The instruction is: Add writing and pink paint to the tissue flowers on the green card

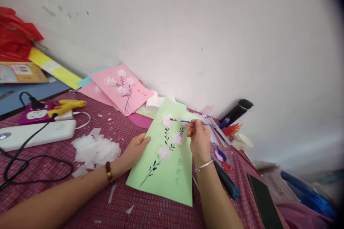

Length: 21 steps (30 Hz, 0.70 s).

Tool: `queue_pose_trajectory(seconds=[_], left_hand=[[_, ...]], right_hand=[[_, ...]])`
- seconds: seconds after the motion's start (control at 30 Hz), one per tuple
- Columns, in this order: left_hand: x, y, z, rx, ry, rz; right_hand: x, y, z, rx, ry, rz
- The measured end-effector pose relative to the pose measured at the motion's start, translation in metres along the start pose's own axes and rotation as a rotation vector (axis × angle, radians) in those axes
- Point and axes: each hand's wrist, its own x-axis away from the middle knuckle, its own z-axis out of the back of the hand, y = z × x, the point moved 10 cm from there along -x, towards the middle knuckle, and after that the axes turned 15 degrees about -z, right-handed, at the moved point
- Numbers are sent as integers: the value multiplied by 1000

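Observation:
My right hand [199,136] pinches a blue-handled paintbrush [185,121], its bristle tip at the top pale pink flower on a green sheet [172,171]. Whether the tip touches the flower I cannot tell. The sheet carries several fluffy pale flowers, a painted dark stem with leaves, and a column of handwriting. My left hand [138,146] grips the sheet's left edge, thumb on top and the other fingers mostly hidden. To the left of it lies a heap of torn white tissue paper [95,150].
Pink sheets with flowers [122,89] lie at the back. On the left are a yellow glue gun [67,106], a purple power strip [36,114], a white power bank [40,134] and black cable. At right are paint tubes [232,129], a black bottle [238,110] and a dark pencil case [227,180].

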Motion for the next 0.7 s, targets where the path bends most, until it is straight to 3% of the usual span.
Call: queue_pose_trajectory(seconds=[0.4,0.7], left_hand=[[2,5,0,-9,13,12],[3,9,-1,-27,5,13]], right_hand=[[-2,8,-2,87,-46,-33],[-4,6,3,12,-5,13]])
